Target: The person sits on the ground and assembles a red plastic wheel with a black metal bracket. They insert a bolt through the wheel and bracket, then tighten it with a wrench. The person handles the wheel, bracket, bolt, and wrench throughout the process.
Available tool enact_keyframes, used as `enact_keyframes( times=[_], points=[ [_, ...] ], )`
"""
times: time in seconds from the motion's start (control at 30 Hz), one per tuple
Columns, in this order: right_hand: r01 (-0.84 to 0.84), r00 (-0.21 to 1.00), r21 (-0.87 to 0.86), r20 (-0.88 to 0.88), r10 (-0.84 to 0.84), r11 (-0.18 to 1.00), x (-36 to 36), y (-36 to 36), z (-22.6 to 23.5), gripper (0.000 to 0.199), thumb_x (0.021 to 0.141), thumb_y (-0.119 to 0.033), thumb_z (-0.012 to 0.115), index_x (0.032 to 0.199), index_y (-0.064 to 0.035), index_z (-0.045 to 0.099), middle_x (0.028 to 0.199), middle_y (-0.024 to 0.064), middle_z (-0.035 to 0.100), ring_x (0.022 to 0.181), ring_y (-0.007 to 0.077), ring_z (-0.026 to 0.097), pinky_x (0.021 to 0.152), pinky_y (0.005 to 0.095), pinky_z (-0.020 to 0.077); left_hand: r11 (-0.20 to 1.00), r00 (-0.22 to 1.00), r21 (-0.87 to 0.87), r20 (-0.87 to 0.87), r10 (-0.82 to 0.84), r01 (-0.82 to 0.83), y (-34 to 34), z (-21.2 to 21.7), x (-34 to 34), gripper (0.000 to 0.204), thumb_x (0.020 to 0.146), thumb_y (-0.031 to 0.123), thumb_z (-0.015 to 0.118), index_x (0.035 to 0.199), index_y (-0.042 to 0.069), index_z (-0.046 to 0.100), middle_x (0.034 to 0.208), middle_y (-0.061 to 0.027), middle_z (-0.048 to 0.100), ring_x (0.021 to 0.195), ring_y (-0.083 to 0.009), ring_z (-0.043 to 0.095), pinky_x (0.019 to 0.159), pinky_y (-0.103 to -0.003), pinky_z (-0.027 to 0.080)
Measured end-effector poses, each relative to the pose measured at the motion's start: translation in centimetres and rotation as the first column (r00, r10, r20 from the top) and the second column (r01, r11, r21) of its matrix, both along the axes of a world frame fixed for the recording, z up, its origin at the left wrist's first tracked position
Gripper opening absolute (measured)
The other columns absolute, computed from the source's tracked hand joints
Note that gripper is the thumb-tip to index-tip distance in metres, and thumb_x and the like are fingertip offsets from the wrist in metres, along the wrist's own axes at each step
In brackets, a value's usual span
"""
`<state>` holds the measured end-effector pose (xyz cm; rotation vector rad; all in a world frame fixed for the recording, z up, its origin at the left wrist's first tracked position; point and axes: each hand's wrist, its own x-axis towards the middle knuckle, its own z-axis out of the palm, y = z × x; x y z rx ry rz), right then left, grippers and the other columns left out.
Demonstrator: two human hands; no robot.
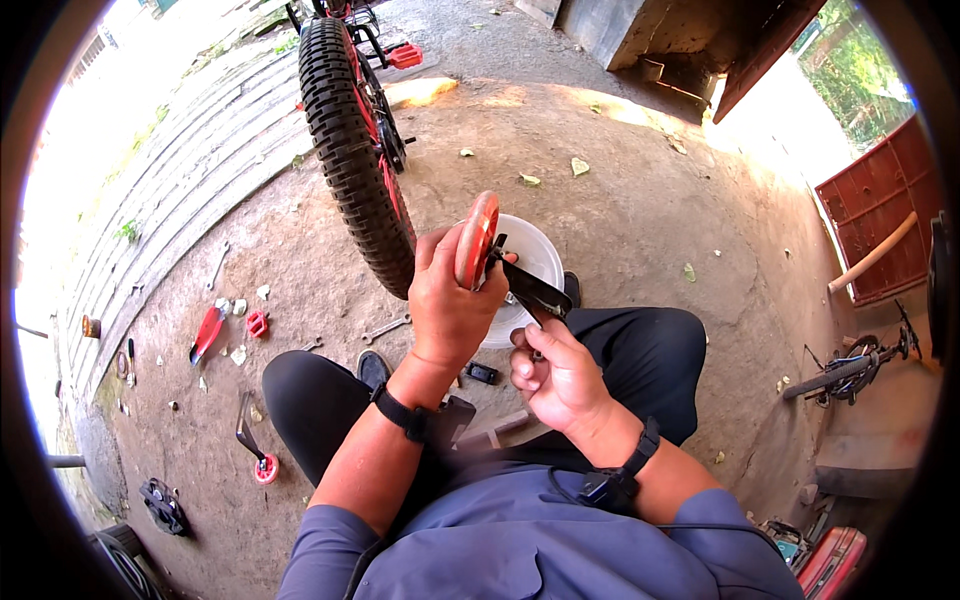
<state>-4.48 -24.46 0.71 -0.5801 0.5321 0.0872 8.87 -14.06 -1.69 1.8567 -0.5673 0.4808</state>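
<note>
Above our lap, our left hand (447, 305) clamps the red training wheel (477, 240) upright and edge-on, while our right hand (560, 378), just below-right, pinches its black bracket (535, 293), which slants down from the hub.

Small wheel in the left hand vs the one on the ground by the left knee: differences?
The held wheel is red-orange, upright, edge-on, gripped by the left hand; the ground wheel is pinker, lying flat, untouched. The right hand holds the held wheel's black bracket. Both carry dark brackets.
</note>
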Motion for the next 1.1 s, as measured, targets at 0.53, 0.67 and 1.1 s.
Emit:
enact_keyframes(
  times=[0.53,0.67,1.1],
  points=[
    [-0.024,0.991,-0.076,0.126,0.034,0.997,-1.0,-4.4,2.4,0.018,0.088,0.004,0.057,0.104,-0.0044,0.052,0.109,0.0128,0.062,0.116,0.0335,0.062,0.098,0.0409,0.0529,1.0,1.0,0.023,-0.013,-0.008,0.008,0.3,0.9,-0.5,0.05,0.071,0.005,0.075,0.119,0.009,0.064,0.108,-0.0135,0.063,0.093,-0.0336,0.067,0.08,-0.04,0.056],
    [-0.085,0.978,-0.08,0.184,0.099,0.993,-0.6,-4.9,3.5,0.017,0.089,0.005,0.053,0.104,-0.0043,0.053,0.113,0.0149,0.063,0.118,0.0346,0.062,0.1,0.0407,0.0527,1.0,1.0,0.014,-0.025,-0.015,0.015,0.5,1.5,-0.7,0.049,0.071,0.004,0.075,0.119,0.009,0.065,0.109,-0.0133,0.063,0.092,-0.0334,0.067,0.079,-0.04,0.056],
    [-0.183,0.966,-0.388,0.101,0.239,0.903,0.0,-4.8,5.1,0.028,0.101,-0.016,0.057,0.124,-0.0009,0.059,0.104,0.0103,0.068,0.094,0.0202,0.07,0.078,0.0283,0.0573,0.999,0.998,-0.006,-0.054,-0.042,0.042,0.7,1.9,-0.9,0.049,0.07,0.002,0.074,0.118,0.007,0.065,0.106,-0.0133,0.063,0.092,-0.0322,0.067,0.079,-0.039,0.056]
  ],
)
